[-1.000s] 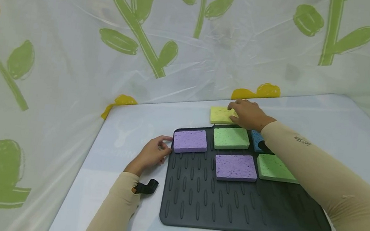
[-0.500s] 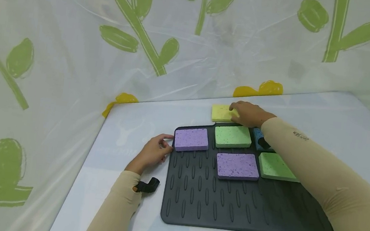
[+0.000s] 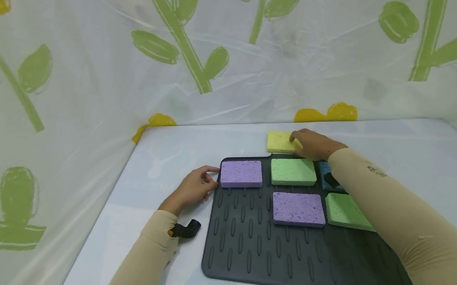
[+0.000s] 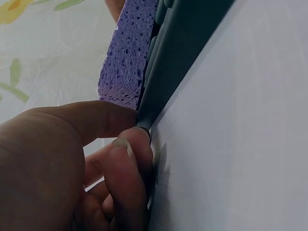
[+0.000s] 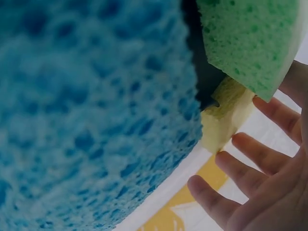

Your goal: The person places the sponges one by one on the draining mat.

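My left hand (image 3: 192, 189) touches the left edge of a dark grey ridged mat (image 3: 242, 251), beside a purple sponge (image 3: 242, 173). In the left wrist view its thumb and a fingertip meet the mat's rim, with other fingers loosely bent. My right hand (image 3: 316, 145) reaches over the mat's back edge to a yellow sponge (image 3: 282, 141) lying on the table behind it. The right wrist view has spread fingers (image 5: 250, 166) with tips at that sponge's end; the thumb is partly hidden behind a light green sponge (image 5: 252, 43). A blue sponge (image 5: 91, 110) fills the foreground.
On the mat also lie a second purple sponge (image 3: 298, 209) and a green sponge (image 3: 346, 211), partly covered by the right sleeve. The white table (image 3: 128, 225) extends round the mat. Behind it hangs a plant-printed sheet (image 3: 102, 69).
The head view has shifted slightly, moving the whole scene a little right. My right hand's fingers have slid slightly right over the yellow sponge. My left hand stays at the mat's edge.
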